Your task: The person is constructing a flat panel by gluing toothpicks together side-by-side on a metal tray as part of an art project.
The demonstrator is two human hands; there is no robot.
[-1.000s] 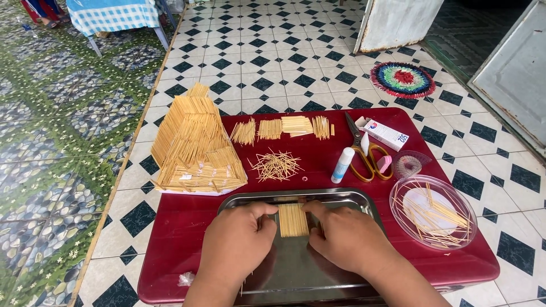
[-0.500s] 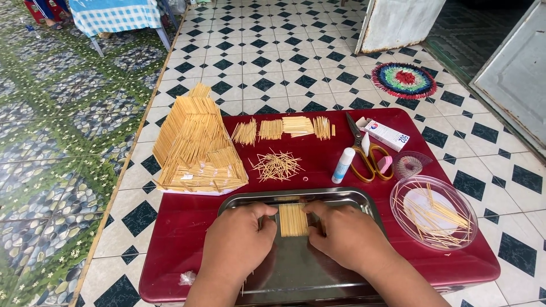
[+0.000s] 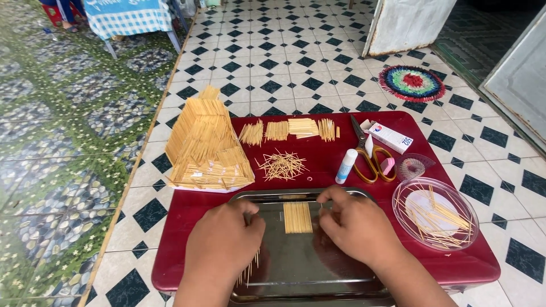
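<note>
Both hands rest on the steel tray [image 3: 341,284], the left hand [image 3: 224,244] and right hand [image 3: 355,227] flanking a flat panel of side-by-side toothpicks [image 3: 297,218], fingertips at its edges, not gripping it. Compared with a second ago, hands and panel show no visible shift, so the panel is apparently being squared. The toothpick house [image 3: 207,148] stands on the red table [image 3: 187,210], well apart.
</note>
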